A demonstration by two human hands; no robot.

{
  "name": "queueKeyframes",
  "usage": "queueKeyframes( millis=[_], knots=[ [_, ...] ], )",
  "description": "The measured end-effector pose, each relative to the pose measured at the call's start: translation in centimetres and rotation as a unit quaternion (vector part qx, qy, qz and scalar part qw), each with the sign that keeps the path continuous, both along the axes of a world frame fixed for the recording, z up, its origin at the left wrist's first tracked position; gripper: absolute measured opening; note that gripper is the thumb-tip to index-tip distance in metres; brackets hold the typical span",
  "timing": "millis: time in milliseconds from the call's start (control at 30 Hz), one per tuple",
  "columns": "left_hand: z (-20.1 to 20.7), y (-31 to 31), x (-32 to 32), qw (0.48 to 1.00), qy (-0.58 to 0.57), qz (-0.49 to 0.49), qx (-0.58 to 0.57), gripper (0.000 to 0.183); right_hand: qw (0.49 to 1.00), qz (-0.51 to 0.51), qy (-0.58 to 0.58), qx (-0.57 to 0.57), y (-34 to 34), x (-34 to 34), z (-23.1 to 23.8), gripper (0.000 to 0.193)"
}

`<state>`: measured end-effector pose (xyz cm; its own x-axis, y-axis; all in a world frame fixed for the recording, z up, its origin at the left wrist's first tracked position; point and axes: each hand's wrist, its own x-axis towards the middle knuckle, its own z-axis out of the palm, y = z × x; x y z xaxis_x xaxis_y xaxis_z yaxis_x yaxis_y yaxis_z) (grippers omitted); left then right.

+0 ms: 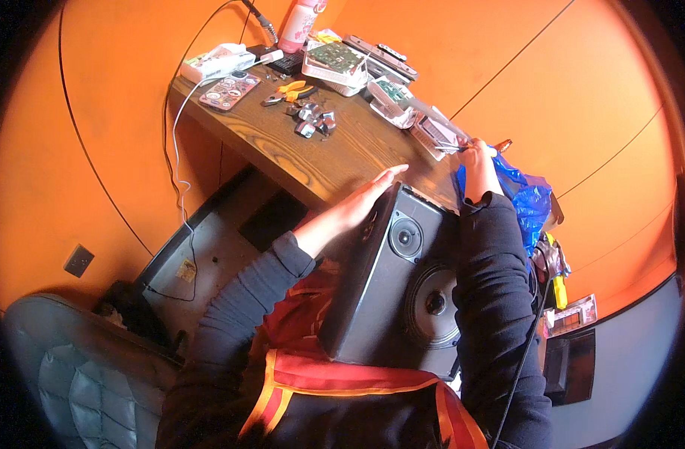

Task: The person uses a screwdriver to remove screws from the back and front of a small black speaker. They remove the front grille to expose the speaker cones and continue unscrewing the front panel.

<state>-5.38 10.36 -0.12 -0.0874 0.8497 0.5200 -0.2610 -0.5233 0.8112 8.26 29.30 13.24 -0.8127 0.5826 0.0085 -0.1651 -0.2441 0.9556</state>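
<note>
A black speaker box [369, 262] with two round drivers leans between my arms, against my lap and the table edge. My left hand [361, 206] lies stretched out along its upper left side, fingers straight and together, holding nothing. My right hand [478, 161] is at the table's right end, beside a white basket [437, 138]. Its fingers are closed around a thin dark tool [452, 148], whose exact kind is too small to make out. A blue plastic bag [531, 200] hangs just to the right of that hand.
On the wooden table [342, 161] lie orange-handled pliers [290, 93], several shiny metal pieces [311, 118] and a phone [229, 90]. White baskets with circuit boards [333, 58] line the back, near a pink bottle [301, 26]. A padded chair [88, 374] stands at lower left.
</note>
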Motion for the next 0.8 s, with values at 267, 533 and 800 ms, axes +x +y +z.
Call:
queueKeyframes(
  millis=[267,533,800],
  knots=[
    [0.2,-0.1,0.2,0.998,0.052,0.042,0.009,0.063,0.748,0.245,0.455,-0.416,7.0,3.6,-2.9,0.019],
    [0.3,-0.2,0.4,0.999,0.033,0.018,-0.002,0.062,0.698,0.283,0.479,-0.452,11.6,5.3,-4.8,0.022],
    [-0.1,0.4,0.3,0.999,0.035,0.038,-0.004,0.061,0.646,0.306,0.475,-0.514,9.3,5.3,-3.8,0.020]
  ],
)
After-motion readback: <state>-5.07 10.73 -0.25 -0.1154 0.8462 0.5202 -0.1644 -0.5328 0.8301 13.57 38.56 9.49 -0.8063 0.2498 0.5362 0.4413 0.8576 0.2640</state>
